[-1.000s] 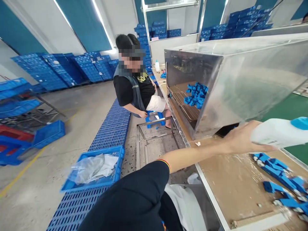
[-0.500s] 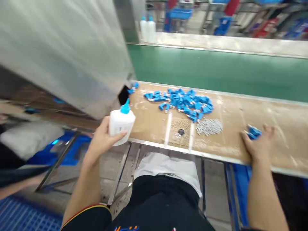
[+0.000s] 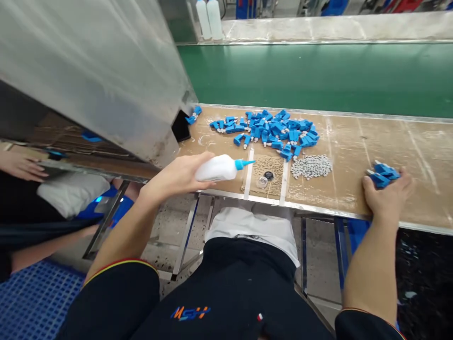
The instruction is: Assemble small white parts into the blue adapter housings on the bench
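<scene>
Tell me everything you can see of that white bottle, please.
The smooth white plastic-looking bottle has a tapered bright-blue nozzle. It lies nearly sideways in the grip of the person's left hand, which wraps its base end, near the brown worktop's front edge. The nozzle points towards the person's right. Its contents cannot be made out.

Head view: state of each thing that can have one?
Held bottle: tipped nearly flat, blue nozzle on
Left hand: closed around held bottle
Right hand: curled around a few blue pieces
Blue heap: loose, unsorted
Grey bits: spread out beside blue heap
Far bottles: upright, tops cut off
Green belt: running or stopped, can't tell
</scene>
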`<action>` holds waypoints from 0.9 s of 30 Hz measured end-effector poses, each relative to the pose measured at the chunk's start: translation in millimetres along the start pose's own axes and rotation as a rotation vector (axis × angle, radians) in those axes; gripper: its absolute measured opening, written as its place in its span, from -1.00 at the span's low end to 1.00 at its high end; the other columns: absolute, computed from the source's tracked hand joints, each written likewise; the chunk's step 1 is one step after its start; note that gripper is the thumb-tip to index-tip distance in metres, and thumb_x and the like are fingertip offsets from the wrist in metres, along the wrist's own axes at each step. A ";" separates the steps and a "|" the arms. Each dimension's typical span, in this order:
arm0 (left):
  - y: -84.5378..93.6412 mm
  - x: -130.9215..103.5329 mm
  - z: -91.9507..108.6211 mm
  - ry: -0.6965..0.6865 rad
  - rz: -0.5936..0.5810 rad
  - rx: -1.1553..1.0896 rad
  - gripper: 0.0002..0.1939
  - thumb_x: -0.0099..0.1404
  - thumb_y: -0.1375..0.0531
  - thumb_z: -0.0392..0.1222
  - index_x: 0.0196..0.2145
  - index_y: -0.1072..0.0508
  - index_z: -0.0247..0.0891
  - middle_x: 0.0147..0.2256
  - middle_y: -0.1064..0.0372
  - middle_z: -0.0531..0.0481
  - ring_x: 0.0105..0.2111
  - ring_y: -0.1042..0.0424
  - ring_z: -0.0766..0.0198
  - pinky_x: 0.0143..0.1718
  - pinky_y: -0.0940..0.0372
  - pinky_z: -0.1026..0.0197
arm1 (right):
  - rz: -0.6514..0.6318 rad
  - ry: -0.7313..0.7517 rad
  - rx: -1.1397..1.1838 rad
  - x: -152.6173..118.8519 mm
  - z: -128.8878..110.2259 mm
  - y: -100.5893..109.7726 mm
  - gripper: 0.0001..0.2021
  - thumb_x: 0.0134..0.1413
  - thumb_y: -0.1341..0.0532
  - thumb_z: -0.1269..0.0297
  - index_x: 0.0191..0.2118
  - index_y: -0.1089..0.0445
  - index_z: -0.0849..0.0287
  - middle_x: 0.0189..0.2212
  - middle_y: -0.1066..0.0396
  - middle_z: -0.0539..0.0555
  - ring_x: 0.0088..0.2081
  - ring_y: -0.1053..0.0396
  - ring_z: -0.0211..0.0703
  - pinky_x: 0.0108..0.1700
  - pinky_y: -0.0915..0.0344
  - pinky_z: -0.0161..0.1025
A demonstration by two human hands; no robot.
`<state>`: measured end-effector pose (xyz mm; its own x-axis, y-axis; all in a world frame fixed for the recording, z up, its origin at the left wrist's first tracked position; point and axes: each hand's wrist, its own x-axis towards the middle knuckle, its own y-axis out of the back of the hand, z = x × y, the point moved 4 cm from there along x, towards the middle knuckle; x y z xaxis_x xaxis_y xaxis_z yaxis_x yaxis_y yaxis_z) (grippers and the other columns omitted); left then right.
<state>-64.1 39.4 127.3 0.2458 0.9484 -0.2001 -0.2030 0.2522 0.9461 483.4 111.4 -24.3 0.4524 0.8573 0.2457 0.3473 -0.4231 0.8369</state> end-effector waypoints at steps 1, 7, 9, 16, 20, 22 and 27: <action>0.4 3.6 5.3 -0.029 -0.023 0.065 -0.41 0.27 -0.21 0.11 0.18 -0.39 -0.17 -0.03 -0.57 -0.15 -0.09 -0.56 -0.02 -0.11 -0.36 0.11 | -0.003 0.000 0.003 0.7 0.3 -0.4 0.03 -0.14 -0.25 -0.21 0.35 0.03 0.35 0.28 -0.05 0.52 0.35 0.06 0.52 0.42 0.15 0.45; 0.5 20.1 34.0 -0.161 -0.079 0.417 -0.50 0.32 -0.24 -0.10 0.19 -0.37 -0.18 -0.07 -0.58 -0.15 -0.15 -0.56 0.08 -0.19 -0.28 0.19 | 0.018 0.015 0.032 5.1 7.4 -4.8 0.06 -0.20 -0.27 -0.22 0.36 0.02 0.30 0.31 0.00 0.49 0.36 0.12 0.60 0.40 0.18 0.54; 0.2 24.7 43.1 -0.175 -0.104 0.501 -0.49 0.32 -0.26 -0.13 0.21 -0.36 -0.18 -0.07 -0.57 -0.16 -0.18 -0.56 0.08 -0.20 -0.26 0.18 | 0.021 0.011 0.031 6.8 10.5 -6.8 0.05 -0.17 -0.26 -0.21 0.37 0.03 0.28 0.32 0.01 0.48 0.38 0.15 0.60 0.40 0.20 0.57; 2.6 37.0 61.0 -0.199 -0.111 0.618 -0.45 0.31 -0.31 -0.22 0.23 -0.35 -0.13 -0.04 -0.55 -0.17 -0.11 -0.55 0.04 -0.09 -0.25 0.11 | -0.003 -0.015 0.018 3.3 -0.2 -0.8 0.11 -0.22 -0.28 -0.23 0.36 0.02 0.41 0.33 0.02 0.57 0.37 0.09 0.57 0.44 0.18 0.45; 2.3 39.0 62.0 -0.229 -0.061 0.558 -0.49 0.34 -0.30 -0.18 0.22 -0.37 -0.10 -0.05 -0.53 -0.15 -0.08 -0.53 0.02 -0.04 -0.23 0.08 | -0.003 -0.014 0.024 1.3 -3.7 0.9 0.17 -0.31 -0.31 -0.27 0.35 0.00 0.42 0.30 -0.01 0.57 0.35 0.06 0.57 0.43 0.15 0.44; 0.9 39.1 63.0 -0.232 -0.067 0.559 -0.49 0.35 -0.29 -0.16 0.23 -0.37 -0.09 -0.05 -0.52 -0.16 -0.06 -0.52 0.01 -0.04 -0.23 0.06 | 0.014 -0.003 0.032 1.9 -0.7 -0.6 0.15 -0.32 -0.32 -0.27 0.34 -0.02 0.37 0.26 -0.05 0.55 0.31 0.01 0.57 0.41 0.14 0.48; 0.9 37.9 67.7 -0.228 -0.066 0.545 -0.48 0.37 -0.26 -0.14 0.26 -0.35 -0.05 -0.06 -0.51 -0.16 -0.04 -0.49 -0.02 -0.02 -0.20 0.02 | 0.050 0.007 0.020 6.7 19.9 -8.1 0.07 -0.28 -0.32 -0.24 0.30 -0.04 0.32 0.23 -0.08 0.53 0.35 0.06 0.61 0.42 0.18 0.49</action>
<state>9.2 62.5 137.9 0.4515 0.8536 -0.2598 0.3207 0.1165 0.9400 500.0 114.7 -39.1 0.4643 0.8368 0.2903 0.3409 -0.4713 0.8134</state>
